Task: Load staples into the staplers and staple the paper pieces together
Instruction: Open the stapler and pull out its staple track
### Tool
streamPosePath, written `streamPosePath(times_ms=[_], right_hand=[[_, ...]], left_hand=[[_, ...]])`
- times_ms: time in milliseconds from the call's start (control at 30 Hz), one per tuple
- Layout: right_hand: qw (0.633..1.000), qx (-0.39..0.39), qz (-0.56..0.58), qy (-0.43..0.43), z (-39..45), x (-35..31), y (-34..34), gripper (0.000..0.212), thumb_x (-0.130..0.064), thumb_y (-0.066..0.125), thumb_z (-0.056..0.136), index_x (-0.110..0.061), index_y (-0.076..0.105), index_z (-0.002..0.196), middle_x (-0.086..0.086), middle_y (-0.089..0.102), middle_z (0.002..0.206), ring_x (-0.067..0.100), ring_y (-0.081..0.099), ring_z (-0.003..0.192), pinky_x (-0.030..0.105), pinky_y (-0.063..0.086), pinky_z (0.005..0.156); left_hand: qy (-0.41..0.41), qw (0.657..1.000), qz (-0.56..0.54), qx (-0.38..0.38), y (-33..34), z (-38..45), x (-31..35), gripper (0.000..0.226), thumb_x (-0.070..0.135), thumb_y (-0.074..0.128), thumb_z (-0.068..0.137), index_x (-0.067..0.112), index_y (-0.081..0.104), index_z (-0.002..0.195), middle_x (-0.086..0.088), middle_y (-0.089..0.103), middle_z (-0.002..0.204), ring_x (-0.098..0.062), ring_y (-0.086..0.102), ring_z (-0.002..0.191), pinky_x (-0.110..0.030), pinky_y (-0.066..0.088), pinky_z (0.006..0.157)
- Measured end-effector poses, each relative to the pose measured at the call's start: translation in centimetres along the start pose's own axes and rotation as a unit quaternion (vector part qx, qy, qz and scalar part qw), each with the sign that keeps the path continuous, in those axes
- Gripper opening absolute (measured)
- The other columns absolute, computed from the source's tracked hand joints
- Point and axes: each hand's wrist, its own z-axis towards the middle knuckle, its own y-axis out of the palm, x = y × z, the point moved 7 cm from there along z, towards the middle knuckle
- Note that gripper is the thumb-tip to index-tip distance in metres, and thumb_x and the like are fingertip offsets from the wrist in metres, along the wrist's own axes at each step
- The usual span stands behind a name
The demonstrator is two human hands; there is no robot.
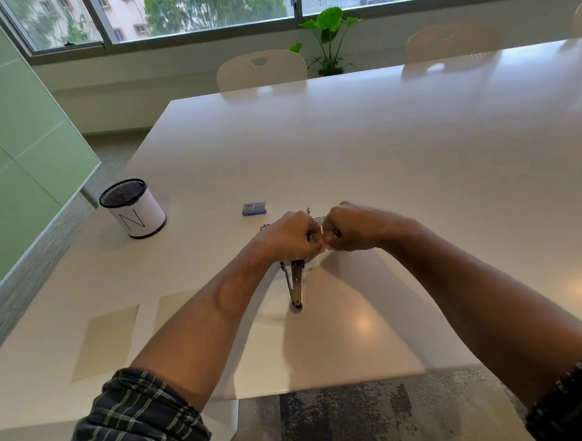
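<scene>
My left hand (292, 235) and my right hand (352, 227) meet above the table's middle, fingers curled, pinching something small between the fingertips; what it is stays hidden. Below my left hand lies a metal stapler (296, 287), hinged open, its tip pointing toward me. Metal parts of another stapler (264, 227) poke out behind my hands. A small blue staple box (254, 208) rests just beyond the hands. Two pale paper pieces (109, 341) lie flat at the left, near the table's front edge.
A black mesh pen cup (134, 208) with a white label marked N stands at the table's left edge. The white table (380, 148) stretches far back to two white chairs (261, 70) and a potted plant (329, 39) by the window.
</scene>
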Motion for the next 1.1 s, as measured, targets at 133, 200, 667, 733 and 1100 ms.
streamPosePath(times_ms=[133,200,667,733,1100], right_hand=[[1.0,-0.016,-0.016,-0.004,-0.1,0.1,0.6,0.021,-0.013,0.056,0.091,-0.006,0.059,0.071,0.011,0.062,0.071,0.015,0.052,0.057,0.039,0.051,0.058],[1.0,-0.013,-0.001,0.006,-0.1,0.4,0.9,0.023,-0.013,0.059,0.089,-0.011,0.056,0.067,0.007,0.057,0.066,0.014,0.048,0.056,0.035,0.047,0.056],[0.982,-0.023,0.178,0.06,-0.5,3.3,0.6,0.036,0.006,0.061,0.086,-0.017,0.066,0.059,0.001,0.068,0.063,0.009,0.064,0.059,0.026,0.054,0.063],[0.982,-0.018,0.176,0.068,-0.6,3.5,0.6,0.026,0.007,0.06,0.084,-0.009,0.071,0.067,0.005,0.071,0.067,0.01,0.067,0.061,0.03,0.058,0.065],[0.977,-0.017,0.201,0.072,-0.9,3.7,0.5,0.027,0.004,0.065,0.084,-0.016,0.074,0.067,-0.001,0.071,0.064,0.006,0.067,0.058,0.022,0.054,0.061]], left_hand=[[0.006,1.0,0.024,0.001,0.0,0.3,0.2,0.012,0.021,0.077,0.089,0.01,0.076,0.085,-0.005,0.073,0.076,-0.006,0.06,0.058,-0.025,0.054,0.058],[0.009,0.999,0.041,0.006,0.0,0.4,0.4,0.01,0.022,0.078,0.088,0.012,0.077,0.085,-0.003,0.072,0.076,-0.008,0.062,0.061,-0.03,0.056,0.062],[0.036,0.981,0.192,-0.014,0.9,1.1,2.8,0.018,0.026,0.062,0.092,0.016,0.077,0.088,-0.003,0.071,0.081,-0.02,0.067,0.066,-0.039,0.058,0.06],[0.046,0.973,0.226,-0.017,1.0,1.1,3.3,0.02,0.024,0.06,0.094,0.016,0.076,0.086,-0.004,0.069,0.08,-0.02,0.065,0.065,-0.033,0.052,0.054],[0.104,0.933,0.343,-0.038,2.2,1.0,5.1,0.025,0.014,0.061,0.091,0.023,0.076,0.11,-0.001,0.072,0.098,-0.02,0.067,0.077,-0.033,0.054,0.064]])
